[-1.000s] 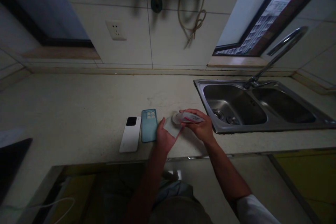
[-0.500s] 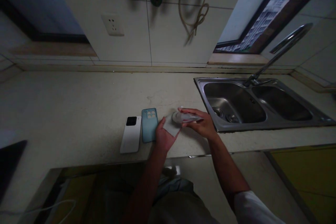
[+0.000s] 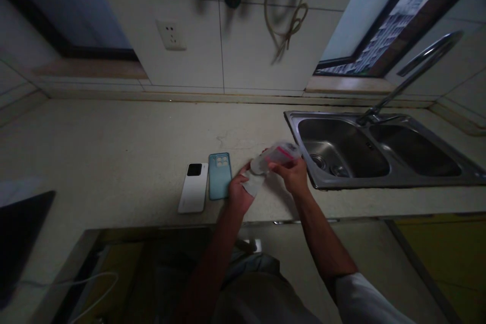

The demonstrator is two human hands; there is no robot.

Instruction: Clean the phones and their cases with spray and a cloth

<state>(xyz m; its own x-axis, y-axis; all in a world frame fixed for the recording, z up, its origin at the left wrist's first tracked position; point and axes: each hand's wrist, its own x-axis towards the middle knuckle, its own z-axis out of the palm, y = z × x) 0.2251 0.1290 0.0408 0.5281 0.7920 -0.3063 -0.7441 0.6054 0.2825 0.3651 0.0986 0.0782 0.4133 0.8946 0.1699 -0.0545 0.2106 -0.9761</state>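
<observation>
Two bare hands work on the desk (image 3: 114,131) just left of the steel double sink (image 3: 364,182). The right hand (image 3: 292,177), nearest the sink, has its fingers (image 3: 283,166) drawn narrow in a pinch on a clear plastic pouch (image 3: 279,156) with pink markings. The pouch is held up and tilted close to the sink's left rim, with its rounded end toward the left hand (image 3: 240,195). Those left fingers (image 3: 246,169) curl against that rounded end and hold a pale paper square (image 3: 252,186) against it. Farther left of the sink, a blue phone case (image 3: 219,175) lies just beside a white phone (image 3: 193,187), both flat on the desk and close to the left hand. A curved faucet (image 3: 412,76) rises behind the sink, and a wall socket (image 3: 171,35) sits on the tiles left of it.
</observation>
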